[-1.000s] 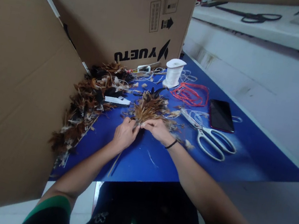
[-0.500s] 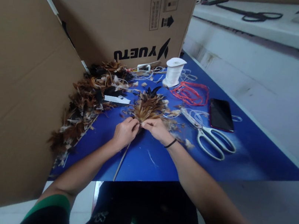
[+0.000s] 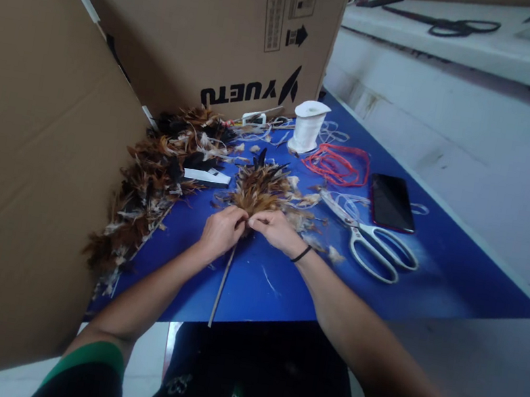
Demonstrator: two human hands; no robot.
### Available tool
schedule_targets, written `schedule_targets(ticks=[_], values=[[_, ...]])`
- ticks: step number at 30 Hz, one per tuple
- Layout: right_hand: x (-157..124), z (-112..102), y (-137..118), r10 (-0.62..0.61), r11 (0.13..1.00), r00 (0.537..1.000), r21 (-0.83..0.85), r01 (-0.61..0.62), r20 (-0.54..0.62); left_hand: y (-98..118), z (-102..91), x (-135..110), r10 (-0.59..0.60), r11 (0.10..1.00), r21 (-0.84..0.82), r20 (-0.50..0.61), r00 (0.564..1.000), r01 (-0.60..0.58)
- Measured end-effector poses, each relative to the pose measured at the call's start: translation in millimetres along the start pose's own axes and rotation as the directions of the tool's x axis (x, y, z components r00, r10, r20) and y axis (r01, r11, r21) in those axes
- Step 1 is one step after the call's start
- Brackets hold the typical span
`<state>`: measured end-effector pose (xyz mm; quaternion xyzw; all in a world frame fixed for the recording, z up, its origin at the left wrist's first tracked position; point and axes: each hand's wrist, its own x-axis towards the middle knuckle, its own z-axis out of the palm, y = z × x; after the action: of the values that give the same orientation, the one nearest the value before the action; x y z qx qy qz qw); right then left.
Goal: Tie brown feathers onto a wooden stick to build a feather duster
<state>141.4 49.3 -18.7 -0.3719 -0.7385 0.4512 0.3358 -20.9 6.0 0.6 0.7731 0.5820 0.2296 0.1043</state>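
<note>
Both my hands meet at the base of a bundle of brown feathers (image 3: 260, 188) on the blue table (image 3: 439, 264). My left hand (image 3: 221, 232) is closed around the bundle's base, where a thin stick (image 3: 222, 282) runs down toward the table's front edge. My right hand (image 3: 276, 228), with a black band on the wrist, pinches the same base from the right. The feathers fan out away from me.
A long heap of brown and black feathers (image 3: 149, 188) lies along the left cardboard sheet (image 3: 27, 156). A cardboard box (image 3: 211, 24) stands behind. A white thread spool (image 3: 307, 127), red cord (image 3: 337, 165), a black phone (image 3: 391, 202) and white-handled scissors (image 3: 373, 240) lie to the right.
The stick under my left hand has swung from slanting left to nearly straight toward me. Both hands stayed at the feather bundle's base, shifting slightly away from me.
</note>
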Motion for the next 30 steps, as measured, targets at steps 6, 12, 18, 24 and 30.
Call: schedule_targets(ticks=[6, 12, 18, 24, 30], values=[[1, 2, 0, 0.038, 0.994, 0.999, 0.101, -0.035, -0.027, -6, 2.3, -3, 0.033, 0.999, -0.017, -0.045, 0.998, -0.033], [3, 4, -1, 0.165, 0.953, 0.985, 0.268, -0.143, -0.058, -10, 4.9, -5, 0.124, 0.991, 0.055, -0.102, 0.987, -0.119], [4, 5, 2, 0.142, 0.965, 0.988, 0.232, -0.127, -0.053, -19, 6.6, -6, 0.333, 0.932, 0.190, -0.119, 0.936, -0.308], [5, 6, 3, 0.139, 0.977, 0.989, 0.170, -0.129, -0.052, -33, 6.8, -3, 0.633, 0.744, 0.303, -0.038, 0.773, -0.595], [5, 7, 6, 0.098, 0.991, 0.994, 0.092, -0.094, -0.042, -40, 6.1, 7, 0.740, 0.649, 0.275, -0.013, 0.673, -0.709]])
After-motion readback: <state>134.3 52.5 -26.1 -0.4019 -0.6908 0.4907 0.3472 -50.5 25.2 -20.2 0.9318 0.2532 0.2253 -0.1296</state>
